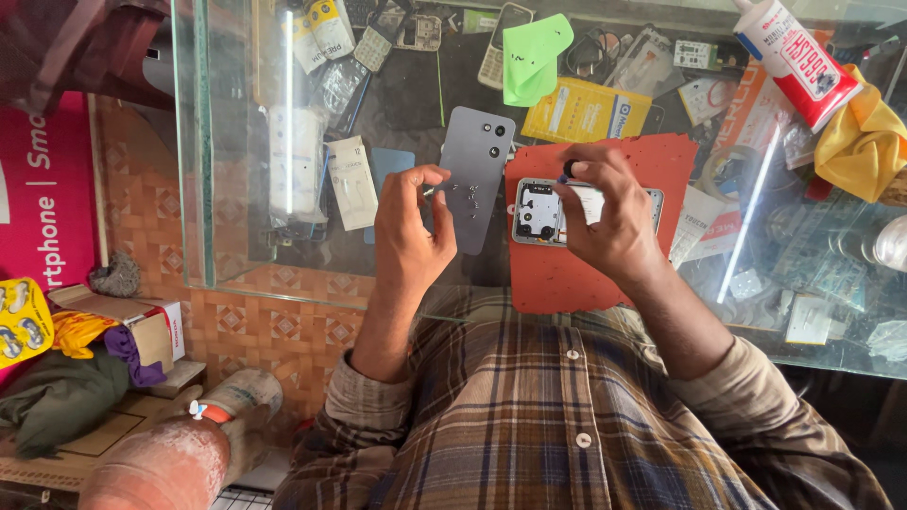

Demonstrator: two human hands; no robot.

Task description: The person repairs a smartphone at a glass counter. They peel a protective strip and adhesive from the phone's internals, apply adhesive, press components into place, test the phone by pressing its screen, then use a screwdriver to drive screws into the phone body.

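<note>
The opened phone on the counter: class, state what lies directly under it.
The opened phone lies on a red mat, which rests on the glass counter. The right hand covers the phone's middle, hiding that part.

Opened phone worked on over a glass counter

A screwdriver [568, 171] is pressed by the right hand [605, 212] into the opened phone [543, 212] on the red mat [586, 274]; something tiny is pinched by the left hand [411, 222] beside the grey back cover [475, 170].

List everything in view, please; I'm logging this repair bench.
Back cover: 1, grey, on glass counter, small screws on it.
Opened phone: 1, silver, on red mat.
Cloth: 1, green, far centre.
Glue tube: 1, white and red, far right.
Yellow cloth: 1, right edge.
Cardboard box: 1, brown, lower left.
Left hand: pinching over cover.
Right hand: holds screwdriver on phone.
</note>
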